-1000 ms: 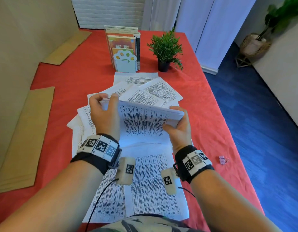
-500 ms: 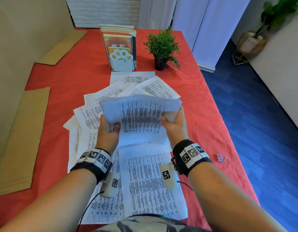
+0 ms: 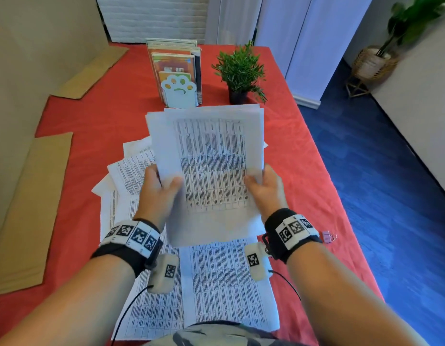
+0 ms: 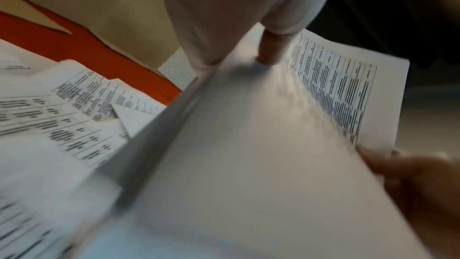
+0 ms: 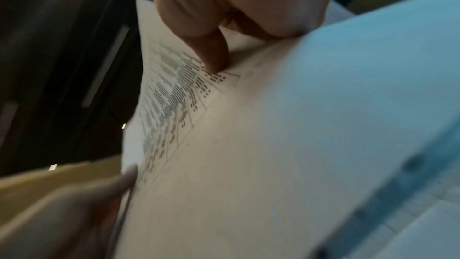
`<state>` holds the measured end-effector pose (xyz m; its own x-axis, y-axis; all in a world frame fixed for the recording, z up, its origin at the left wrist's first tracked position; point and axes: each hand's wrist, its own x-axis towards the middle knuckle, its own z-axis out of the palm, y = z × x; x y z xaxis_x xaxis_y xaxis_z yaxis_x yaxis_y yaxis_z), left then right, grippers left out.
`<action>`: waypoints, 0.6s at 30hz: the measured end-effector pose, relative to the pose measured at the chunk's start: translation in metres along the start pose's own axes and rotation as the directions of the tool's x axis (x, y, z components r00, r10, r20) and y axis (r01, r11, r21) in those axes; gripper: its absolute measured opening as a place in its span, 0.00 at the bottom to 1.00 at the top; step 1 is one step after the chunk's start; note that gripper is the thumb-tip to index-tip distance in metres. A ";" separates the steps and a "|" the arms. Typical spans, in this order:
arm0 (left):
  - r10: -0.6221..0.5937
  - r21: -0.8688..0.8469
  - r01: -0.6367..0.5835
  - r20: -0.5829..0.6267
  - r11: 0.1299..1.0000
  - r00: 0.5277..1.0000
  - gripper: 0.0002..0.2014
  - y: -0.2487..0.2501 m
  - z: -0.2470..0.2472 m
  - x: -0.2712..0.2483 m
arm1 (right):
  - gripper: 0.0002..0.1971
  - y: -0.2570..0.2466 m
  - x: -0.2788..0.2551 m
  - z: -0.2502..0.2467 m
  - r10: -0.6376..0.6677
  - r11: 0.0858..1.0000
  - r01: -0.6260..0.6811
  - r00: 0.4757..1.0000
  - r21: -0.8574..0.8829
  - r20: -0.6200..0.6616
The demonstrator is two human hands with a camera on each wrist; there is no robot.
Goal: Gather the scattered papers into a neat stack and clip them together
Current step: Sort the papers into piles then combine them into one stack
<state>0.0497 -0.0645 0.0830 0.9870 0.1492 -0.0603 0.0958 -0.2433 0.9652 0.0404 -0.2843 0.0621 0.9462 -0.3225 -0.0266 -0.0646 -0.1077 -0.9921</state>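
Red table (image 3: pixel 286 156): loose sheets (image 3: pixel 131 171) fanned and overlapping, not yet gathered. Held bundle (image 3: pixel 211 161) raised upright above them, edges uneven, likely for squaring. Left hand (image 3: pixel 156 193) and right hand (image 3: pixel 264 188): thumbs in front, fingers curled behind, pinching the 2 lower side edges. Binder clip (image 3: pixel 329 236) unused beside right wrist

Office-like room — red-clothed surface (image 3: pixel 304 156), printed sheets (image 3: pixel 224 278), upright book stand (image 3: pixel 180 93), potted plant (image 3: pixel 240 71), blue carpet (image 3: pixel 391 196).
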 end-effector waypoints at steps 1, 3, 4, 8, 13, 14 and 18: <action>-0.041 0.019 0.040 0.058 0.999 0.997 0.14 -0.001 0.002 -0.004 | 0.09 0.000 0.003 -0.003 0.008 1.000 -0.008 1.000 -0.012 -0.015; -0.106 0.074 0.098 0.107 0.992 0.989 0.17 -0.007 0.006 -0.011 | 0.08 0.000 0.008 -0.008 0.033 0.997 -0.033 0.999 -0.068 0.000; -0.124 0.106 0.114 0.096 0.988 0.988 0.18 -0.010 0.008 -0.012 | 0.07 0.002 0.009 -0.010 0.047 0.993 -0.044 0.999 -0.114 0.017; -0.142 0.155 0.147 -0.047 0.977 0.989 0.17 -0.023 0.012 -0.008 | 0.08 0.013 0.004 -0.019 0.168 0.967 -0.162 0.986 -0.199 0.014; -0.185 0.130 0.203 -0.135 0.971 0.973 0.13 -0.026 0.028 -0.006 | 0.16 0.027 -0.014 -0.016 0.302 0.953 -0.296 0.942 -0.064 0.145; -0.189 0.128 0.200 -0.093 0.971 0.978 0.12 -0.026 0.033 -0.008 | 0.16 0.028 -0.013 -0.017 0.306 0.951 -0.299 0.948 -0.080 0.086; -0.281 -0.049 0.297 0.207 0.954 0.937 0.21 -0.033 0.053 -0.013 | 0.09 0.033 0.011 -0.049 0.320 0.930 -0.353 0.913 -0.098 -0.254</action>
<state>0.0406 -0.1090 0.0385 0.9248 0.0100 -0.3803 0.3778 -0.1408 0.9151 0.0330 -0.3372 0.0346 0.7625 -0.5678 -0.3102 -0.4251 -0.0782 -0.9017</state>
